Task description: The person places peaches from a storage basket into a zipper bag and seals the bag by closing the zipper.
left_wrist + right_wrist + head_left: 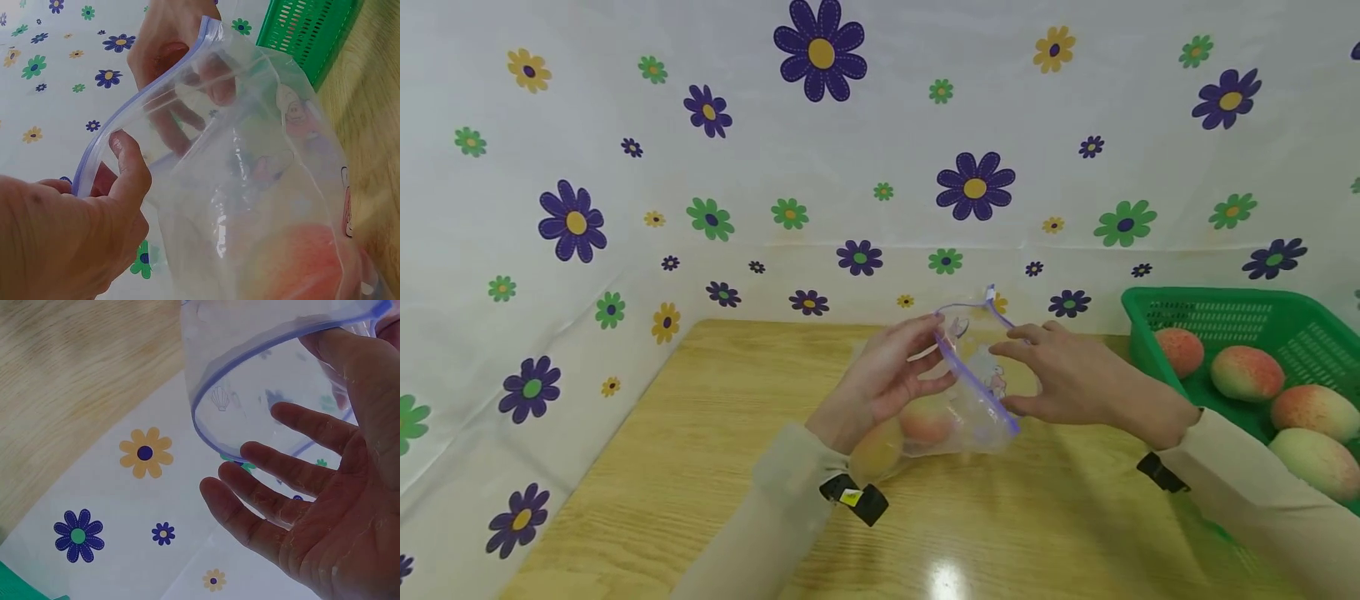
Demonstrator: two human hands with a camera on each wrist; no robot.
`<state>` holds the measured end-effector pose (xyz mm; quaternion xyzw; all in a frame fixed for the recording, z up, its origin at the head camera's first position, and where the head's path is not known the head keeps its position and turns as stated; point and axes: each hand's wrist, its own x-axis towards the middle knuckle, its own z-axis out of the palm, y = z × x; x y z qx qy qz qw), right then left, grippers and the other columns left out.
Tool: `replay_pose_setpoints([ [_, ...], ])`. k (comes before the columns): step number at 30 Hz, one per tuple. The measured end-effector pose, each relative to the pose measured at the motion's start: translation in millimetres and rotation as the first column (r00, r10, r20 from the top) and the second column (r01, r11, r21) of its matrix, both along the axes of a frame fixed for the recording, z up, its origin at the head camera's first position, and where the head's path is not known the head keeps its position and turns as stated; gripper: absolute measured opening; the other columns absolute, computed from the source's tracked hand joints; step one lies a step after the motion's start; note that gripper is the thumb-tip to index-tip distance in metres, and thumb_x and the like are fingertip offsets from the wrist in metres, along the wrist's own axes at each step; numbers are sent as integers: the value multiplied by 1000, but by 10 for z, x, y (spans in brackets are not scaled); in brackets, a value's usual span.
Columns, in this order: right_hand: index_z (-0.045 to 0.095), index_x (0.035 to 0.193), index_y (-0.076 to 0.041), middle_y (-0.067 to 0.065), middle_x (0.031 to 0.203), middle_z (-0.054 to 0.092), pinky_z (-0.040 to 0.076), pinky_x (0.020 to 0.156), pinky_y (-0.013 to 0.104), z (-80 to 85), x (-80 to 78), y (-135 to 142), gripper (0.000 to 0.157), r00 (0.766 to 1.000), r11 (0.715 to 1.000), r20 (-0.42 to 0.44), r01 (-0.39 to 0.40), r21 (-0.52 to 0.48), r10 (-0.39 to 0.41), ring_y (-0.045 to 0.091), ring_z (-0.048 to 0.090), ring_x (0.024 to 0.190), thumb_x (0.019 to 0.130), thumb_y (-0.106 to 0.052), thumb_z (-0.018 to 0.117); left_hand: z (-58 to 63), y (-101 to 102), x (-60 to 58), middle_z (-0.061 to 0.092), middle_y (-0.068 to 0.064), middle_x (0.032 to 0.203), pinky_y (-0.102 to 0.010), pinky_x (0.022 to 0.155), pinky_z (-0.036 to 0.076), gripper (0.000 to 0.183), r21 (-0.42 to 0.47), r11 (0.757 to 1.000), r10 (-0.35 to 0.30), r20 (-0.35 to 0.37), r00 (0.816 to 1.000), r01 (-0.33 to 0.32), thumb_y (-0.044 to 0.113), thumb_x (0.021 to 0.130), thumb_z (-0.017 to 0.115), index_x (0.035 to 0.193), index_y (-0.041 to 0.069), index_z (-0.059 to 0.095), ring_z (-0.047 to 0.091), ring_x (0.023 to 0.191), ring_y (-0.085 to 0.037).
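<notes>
A clear zip bag (985,429) with a purple zip edge stands with its mouth spread on the table. Pinching its rim between thumb and fingers, my left hand (887,375) is on the near left side of the mouth. My right hand (1071,375) reaches in from the right, its fingers spread and loosely bent at the mouth. In the right wrist view the thumb (350,362) of that hand lies along the purple edge. Low in the bag are a reddish peach (927,419) and a yellowish fruit (877,450), partly hidden by my left wrist.
To the right stands a green basket (1247,302) holding several peaches (1247,372). The wooden table (700,433) meets a white flowered cloth (880,125) behind and to the left. Each wrist wears a black strap (1162,472).
</notes>
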<state>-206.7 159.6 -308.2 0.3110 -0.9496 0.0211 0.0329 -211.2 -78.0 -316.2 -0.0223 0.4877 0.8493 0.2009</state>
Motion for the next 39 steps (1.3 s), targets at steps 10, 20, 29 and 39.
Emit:
replay_pose_setpoints([
  [10, 66, 135, -14, 17, 135, 65, 62, 83, 53, 75, 83, 176, 62, 1000, 997, -19, 17, -70, -19, 40, 65, 119, 87, -51, 77, -130, 62, 0, 61, 0, 100, -36, 77, 62, 23, -50, 997, -55, -12, 998, 54, 21, 106, 54, 122, 5, 59, 61, 93, -14],
  [20, 65, 137, -14, 19, 137, 64, 59, 85, 60, 206, 71, 458, 62, 995, 995, -71, 67, -68, -72, 44, 61, 123, 87, -49, 78, -156, 75, 0, 61, 2, 98, -35, 76, 63, 25, -75, 995, -61, -12, 998, 60, 22, 106, 55, 124, 5, 59, 62, 91, -12],
  [29, 65, 137, -13, 20, 134, 64, 60, 81, 58, 238, 59, 622, 63, 986, 990, -102, 127, -56, -132, 44, 63, 117, 86, -49, 78, -179, 53, 0, 62, 1, 99, -35, 76, 64, 21, -68, 996, -58, -5, 998, 58, 24, 106, 57, 118, 8, 62, 62, 93, -13],
  [39, 65, 136, -13, 19, 133, 65, 59, 77, 57, 243, 76, 786, 60, 981, 990, -146, 117, -83, -128, 43, 62, 117, 86, -44, 79, -188, 43, -4, 61, 1, 104, -34, 76, 64, 35, -79, 995, -57, -12, 998, 56, 24, 107, 55, 134, 2, 56, 63, 96, -14],
])
